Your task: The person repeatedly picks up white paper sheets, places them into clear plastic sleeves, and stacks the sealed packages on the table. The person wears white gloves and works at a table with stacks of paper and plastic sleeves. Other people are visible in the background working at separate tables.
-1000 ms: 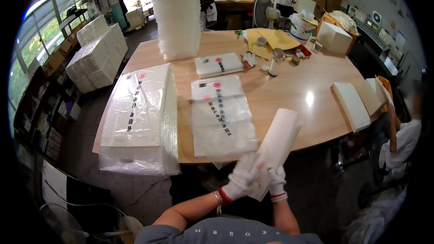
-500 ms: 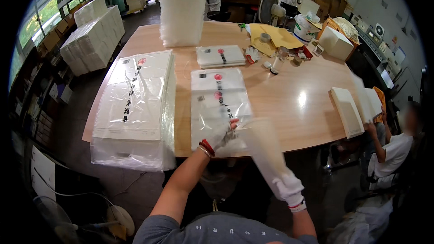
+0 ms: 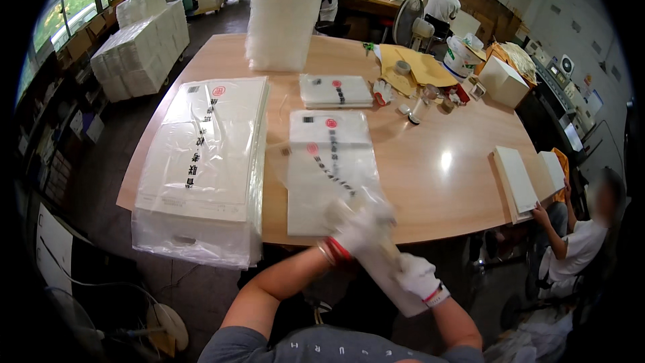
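Note:
My right hand, in a white glove, grips the side of a cream bundle of paper, which slants over the table's near edge. At the bundle's upper end is my left hand, also gloved and smeared by motion; its fingers cannot be made out. Just beyond it, a clear printed plastic bag lies askew and partly lifted over a flat pile of similar bags. Whether the bundle's far end is inside the bag is hidden by blur.
Filled bags form a tall stack on the left. A folded bag pile, a translucent white column, brown paper, jars and a bucket stand farther back. At the right, a person handles a white stack.
The bundle has swung lower and closer to my body. My left hand has moved right onto its upper end, and the top bag has shifted askew. The view has turned slightly.

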`<state>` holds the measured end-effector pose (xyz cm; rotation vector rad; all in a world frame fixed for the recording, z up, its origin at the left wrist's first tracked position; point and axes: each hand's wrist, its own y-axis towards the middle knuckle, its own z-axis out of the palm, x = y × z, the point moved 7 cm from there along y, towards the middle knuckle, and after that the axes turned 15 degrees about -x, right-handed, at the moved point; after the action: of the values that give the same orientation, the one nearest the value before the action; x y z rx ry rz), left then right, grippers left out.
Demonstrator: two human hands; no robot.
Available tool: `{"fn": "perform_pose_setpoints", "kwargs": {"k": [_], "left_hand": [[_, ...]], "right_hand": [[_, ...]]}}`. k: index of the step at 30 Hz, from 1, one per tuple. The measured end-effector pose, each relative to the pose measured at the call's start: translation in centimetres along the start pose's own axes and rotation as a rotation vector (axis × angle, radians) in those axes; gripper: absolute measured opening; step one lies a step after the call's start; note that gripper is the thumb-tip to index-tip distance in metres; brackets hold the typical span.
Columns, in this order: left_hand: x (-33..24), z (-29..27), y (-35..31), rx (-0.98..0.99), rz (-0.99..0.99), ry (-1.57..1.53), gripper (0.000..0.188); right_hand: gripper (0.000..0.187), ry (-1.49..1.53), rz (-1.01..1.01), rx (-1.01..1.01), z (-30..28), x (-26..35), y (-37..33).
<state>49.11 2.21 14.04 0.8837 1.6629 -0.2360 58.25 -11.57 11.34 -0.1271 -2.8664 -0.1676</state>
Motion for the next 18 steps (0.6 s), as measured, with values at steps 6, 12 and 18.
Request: {"fn": "perform_pose_setpoints", "kwargs": {"k": [6,12,18], "left_hand": [[3.4,1.8,-1.0,-0.249,0.112,0.275,0.031],[11.6,1.5,-0.8,-0.124,0.285,0.764,0.042],[17.5,-10.4,-3.8,-0.774,-0.172,0.115,0.039]], "right_hand": [[0.053,0.138,0.432,-0.124,2.2,-1.7,4.7],[0.081,0.058,0.353,-0.614,7.6,-5.0,10.2],[0.063,-0.033,0.548,-0.112,10.6,-8.4,13.8]]}}
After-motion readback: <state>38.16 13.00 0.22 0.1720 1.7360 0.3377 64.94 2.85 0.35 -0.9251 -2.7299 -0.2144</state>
